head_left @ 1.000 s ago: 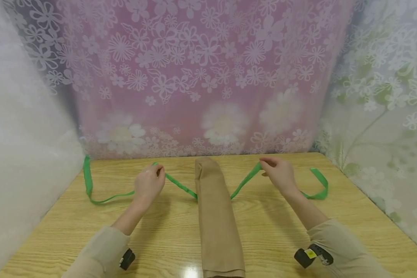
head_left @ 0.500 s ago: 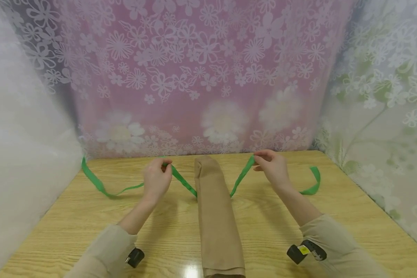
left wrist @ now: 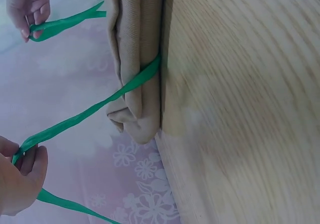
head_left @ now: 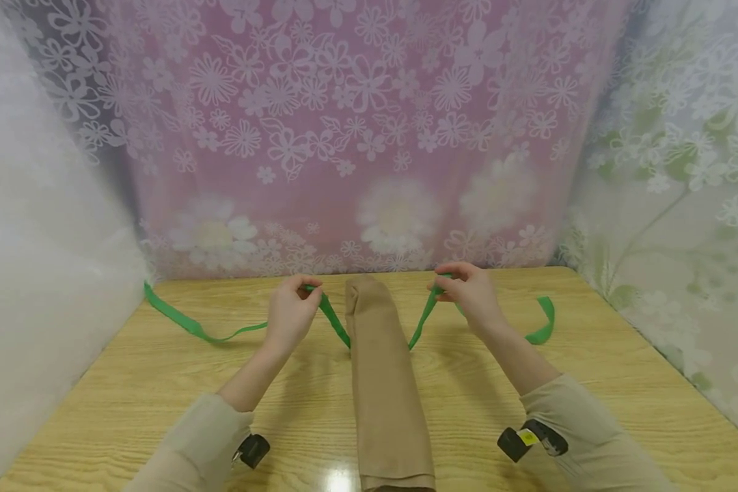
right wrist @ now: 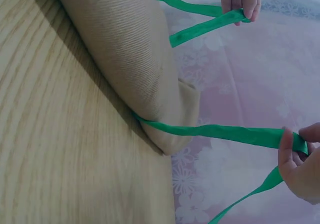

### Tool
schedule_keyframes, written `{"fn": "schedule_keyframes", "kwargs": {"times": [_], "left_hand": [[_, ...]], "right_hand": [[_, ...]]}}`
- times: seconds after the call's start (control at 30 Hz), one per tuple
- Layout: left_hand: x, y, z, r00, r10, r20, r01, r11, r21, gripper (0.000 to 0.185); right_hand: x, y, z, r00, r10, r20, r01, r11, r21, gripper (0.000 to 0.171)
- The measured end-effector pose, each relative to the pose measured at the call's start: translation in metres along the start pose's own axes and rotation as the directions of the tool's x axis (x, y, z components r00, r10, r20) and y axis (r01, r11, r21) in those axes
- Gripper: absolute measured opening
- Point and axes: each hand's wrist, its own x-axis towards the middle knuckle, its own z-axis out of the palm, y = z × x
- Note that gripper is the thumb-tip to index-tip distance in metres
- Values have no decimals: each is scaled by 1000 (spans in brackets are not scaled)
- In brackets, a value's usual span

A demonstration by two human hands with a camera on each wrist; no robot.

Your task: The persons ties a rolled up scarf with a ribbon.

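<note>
A long folded bundle of tan cloth [head_left: 387, 389] lies lengthwise on the wooden table. Under its far half passes a green ribbon [head_left: 335, 321], which rises on both sides in a V. My left hand [head_left: 293, 311] pinches the ribbon's left length between thumb and fingers, above the table. The right length is pinched by my right hand [head_left: 470, 294], at about the same height. Beyond each hand a loose tail hangs away outward. In the left wrist view the ribbon [left wrist: 90, 109] slants up from beneath the cloth [left wrist: 145, 34] to the fingers [left wrist: 37, 164].
The wooden table [head_left: 129, 410] ends at a pink flowered curtain [head_left: 320, 171] behind. Pale sheets stand at the left [head_left: 49, 239] and right [head_left: 670, 273]. Each sleeve carries a black wrist camera, one left [head_left: 253, 451] and one right [head_left: 516, 444].
Both hands have moved inward toward the cloth and slightly up, still pinching the ribbon. Its V has grown narrower and steeper, and the tails have been drawn inward. The cloth has stayed put.
</note>
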Motion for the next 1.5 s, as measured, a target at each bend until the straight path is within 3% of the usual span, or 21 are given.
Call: {"fn": "schedule_keyframes", "kwargs": {"times": [0.17,0.33,0.63,1.0,1.2,1.5], "left_hand": [[0,8,3,998,-30,54,32,999,-40,16],[0,14,7,994,-43,103,48,998,-51,18],[-2,25,11,988,-4,155,18,995,-94,18],[4,38,19,980,21,200,-4,996,-87,18],[8,45,26,977,-1,213,18,997,-79,18],[10,56,36,972,25,234,0,995,-104,18]], "right_hand": [[0,-6,4,996,30,80,-29,1000,-12,26],[1,-9,10,990,47,130,-33,994,-103,25],[-2,-14,21,978,5,208,51,963,-264,30],[-3,-16,29,948,-1,318,135,907,-399,19],[-5,-16,33,915,14,403,144,923,-358,21],[-5,-14,42,883,88,461,-32,991,-129,47]]}}
